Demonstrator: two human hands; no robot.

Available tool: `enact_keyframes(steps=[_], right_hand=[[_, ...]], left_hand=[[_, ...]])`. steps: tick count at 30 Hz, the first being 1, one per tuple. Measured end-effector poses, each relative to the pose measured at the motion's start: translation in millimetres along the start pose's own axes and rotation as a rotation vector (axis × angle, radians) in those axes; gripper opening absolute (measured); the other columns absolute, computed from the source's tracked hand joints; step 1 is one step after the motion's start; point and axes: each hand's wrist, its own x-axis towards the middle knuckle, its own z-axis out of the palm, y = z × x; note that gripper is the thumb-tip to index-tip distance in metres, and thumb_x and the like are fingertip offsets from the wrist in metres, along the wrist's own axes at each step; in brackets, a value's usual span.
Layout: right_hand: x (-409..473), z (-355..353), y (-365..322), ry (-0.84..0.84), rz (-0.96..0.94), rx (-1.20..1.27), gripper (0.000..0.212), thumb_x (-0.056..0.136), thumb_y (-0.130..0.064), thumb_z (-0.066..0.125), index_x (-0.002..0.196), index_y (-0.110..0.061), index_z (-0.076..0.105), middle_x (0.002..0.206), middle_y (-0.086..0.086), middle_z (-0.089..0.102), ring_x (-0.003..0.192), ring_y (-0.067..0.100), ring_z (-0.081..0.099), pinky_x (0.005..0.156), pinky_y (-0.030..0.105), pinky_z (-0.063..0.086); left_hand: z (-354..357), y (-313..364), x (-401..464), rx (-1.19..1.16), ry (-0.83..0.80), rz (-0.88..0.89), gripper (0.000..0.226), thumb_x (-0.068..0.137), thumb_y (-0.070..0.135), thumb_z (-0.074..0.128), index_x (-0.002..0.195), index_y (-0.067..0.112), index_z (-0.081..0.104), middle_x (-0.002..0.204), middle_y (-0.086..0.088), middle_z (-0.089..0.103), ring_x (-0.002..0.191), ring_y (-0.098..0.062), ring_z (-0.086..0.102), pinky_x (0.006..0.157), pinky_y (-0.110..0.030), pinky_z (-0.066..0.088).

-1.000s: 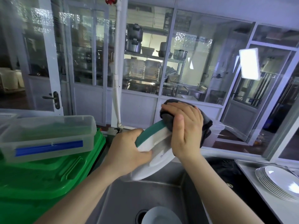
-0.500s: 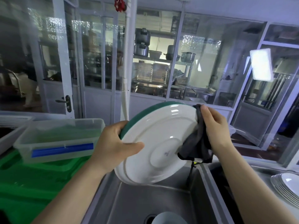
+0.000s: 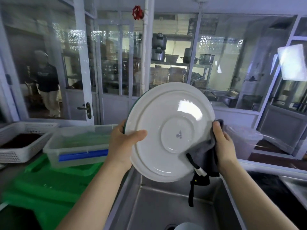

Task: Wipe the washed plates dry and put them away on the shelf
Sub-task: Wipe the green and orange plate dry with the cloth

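Hands — left (image 3: 123, 143) grips plate (image 3: 167, 130); right (image 3: 223, 145) holds cloth (image 3: 201, 153).

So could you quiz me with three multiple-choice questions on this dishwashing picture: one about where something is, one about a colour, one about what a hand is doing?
1. Where is the plate held?
A. above the steel sink
B. inside the white basket
C. flat on the green bin

2. What colour is the strip on the clear plastic box?
A. red
B. blue
C. yellow

3. What is the right hand doing?
A. hanging idle
B. turning a tap
C. gripping a dark cloth against the plate's edge

Answers: 1 A, the basin lies right below the plate. 2 B, a blue strip runs along its front. 3 C, its fingers curl round the cloth at the rim.
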Motion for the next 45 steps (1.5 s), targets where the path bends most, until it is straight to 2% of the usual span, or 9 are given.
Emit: enact_keyframes(steps=[3,7,12,17,20,26,30,37,45], right_hand=[[-6,1,5,0.017,0.031,-0.011,0.041,0.073,-0.058,0.067,0.092,-0.022,0.066,0.083,-0.008,0.069,0.065,-0.008,0.065,0.054,0.008,0.047],[-13,2,11,-0.069,0.150,0.087,0.058,0.063,-0.056,0.070,0.100,-0.011,0.067,0.089,0.002,0.075,0.073,0.010,0.072,0.056,0.018,0.054],[-16,-5,7,-0.220,0.251,0.286,0.090,0.047,-0.047,0.089,0.120,-0.002,0.062,0.118,0.019,0.066,0.110,0.033,0.064,0.099,0.046,0.047],[-21,-5,-16,-0.296,0.015,0.311,0.014,0.063,-0.027,0.076,0.075,-0.020,0.076,0.084,0.011,0.074,0.079,0.025,0.072,0.066,0.032,0.058],[-23,-3,-32,-0.344,-0.104,0.249,0.009,0.064,-0.018,0.073,0.072,-0.015,0.073,0.077,0.010,0.073,0.073,0.023,0.070,0.065,0.032,0.058],[-26,0,-50,-0.374,-0.220,0.043,0.022,0.049,-0.019,0.083,0.066,-0.016,0.070,0.072,0.008,0.072,0.068,0.021,0.069,0.059,0.028,0.055],[-30,2,-51,-0.394,-0.281,-0.166,0.027,0.045,-0.014,0.090,0.063,-0.018,0.070,0.071,0.002,0.069,0.068,0.016,0.065,0.062,0.027,0.054],[-39,-7,-56,-0.499,-0.261,-0.176,0.017,0.057,-0.010,0.082,0.068,-0.013,0.070,0.070,0.005,0.069,0.065,0.015,0.064,0.059,0.026,0.052],[-36,-18,-91,-0.561,-0.392,-0.339,0.020,0.055,-0.023,0.085,0.068,-0.024,0.069,0.065,-0.009,0.064,0.063,0.003,0.058,0.061,0.017,0.048]], left_hand=[[-6,-14,-1,-0.057,0.118,-0.052,0.025,0.055,0.008,0.068,0.079,0.015,0.070,0.068,-0.001,0.072,0.065,-0.023,0.069,0.051,-0.031,0.055],[-10,-32,-1,-0.152,0.192,-0.104,0.023,0.057,0.011,0.068,0.078,0.018,0.072,0.072,-0.002,0.074,0.065,-0.019,0.071,0.054,-0.031,0.058],[-20,-50,1,-0.240,0.138,-0.169,0.042,0.062,0.014,0.068,0.104,0.012,0.067,0.088,-0.007,0.076,0.079,-0.022,0.073,0.058,-0.033,0.058],[-31,-70,6,-0.230,-0.034,-0.303,0.065,0.065,0.021,0.071,0.128,0.013,0.058,0.114,-0.013,0.068,0.104,-0.028,0.064,0.080,-0.042,0.058],[-32,-75,9,-0.154,-0.130,-0.306,0.064,0.080,0.012,0.067,0.139,0.006,0.044,0.119,-0.010,0.066,0.111,-0.026,0.062,0.083,-0.037,0.057],[-21,-22,38,0.481,-0.124,0.146,0.084,0.069,0.065,0.069,0.139,0.034,0.034,0.127,0.026,0.047,0.113,0.014,0.048,0.089,-0.012,0.041],[16,11,55,1.034,-0.404,0.531,0.077,0.074,0.062,0.062,0.141,0.034,0.037,0.131,0.023,0.041,0.120,-0.003,0.039,0.097,-0.031,0.032],[49,35,61,1.250,-0.577,0.637,0.052,0.049,0.077,0.067,0.075,0.040,0.040,0.067,0.022,0.050,0.062,0.003,0.049,0.056,-0.016,0.029],[58,52,45,1.096,-0.514,0.603,0.050,0.042,0.078,0.062,0.067,0.038,0.045,0.064,0.016,0.057,0.060,0.002,0.053,0.055,-0.014,0.039]])
